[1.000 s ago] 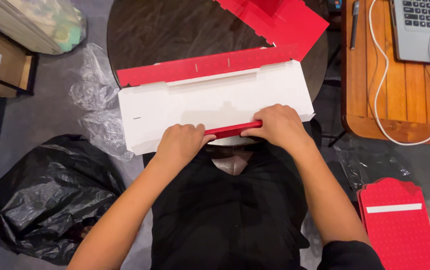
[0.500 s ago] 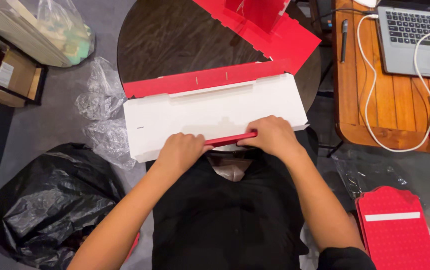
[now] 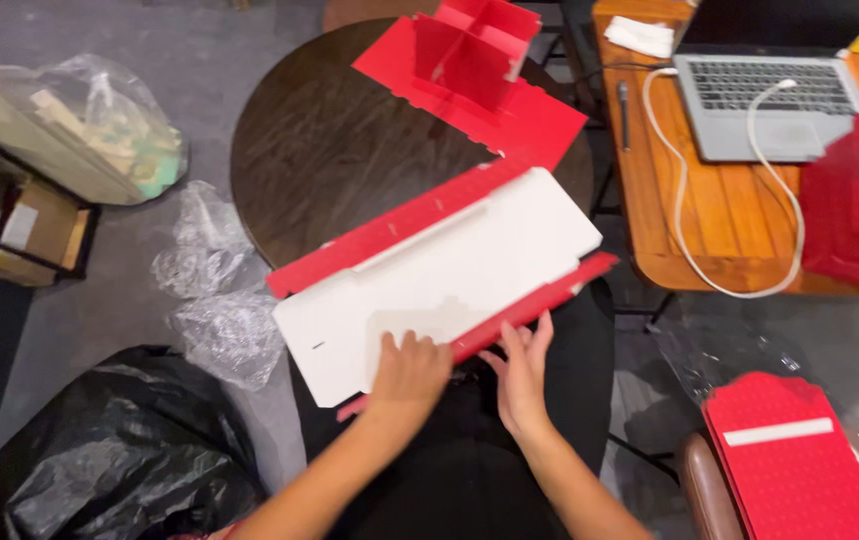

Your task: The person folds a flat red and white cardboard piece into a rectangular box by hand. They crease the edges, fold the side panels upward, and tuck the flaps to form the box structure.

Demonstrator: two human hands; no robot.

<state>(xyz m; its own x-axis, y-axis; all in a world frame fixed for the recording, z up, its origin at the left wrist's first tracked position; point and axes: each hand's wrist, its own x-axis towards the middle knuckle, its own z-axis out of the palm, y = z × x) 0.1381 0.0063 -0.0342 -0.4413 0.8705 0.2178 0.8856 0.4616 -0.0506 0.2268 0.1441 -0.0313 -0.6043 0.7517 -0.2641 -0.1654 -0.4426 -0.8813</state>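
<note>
Both hands (image 3: pixel 464 372) on cardboard sheet (image 3: pixel 449 280) edge

Cardboard sheet (image 3: pixel 449 280) swung round, far end now tilted toward 2 o'clock instead of lying square across lap. Red flap (image 3: pixel 539 300) folded up along near edge. Left hand (image 3: pixel 409 370) shifted onto white face; right hand (image 3: pixel 519 375) opened, fingers spread beneath flap.
</note>
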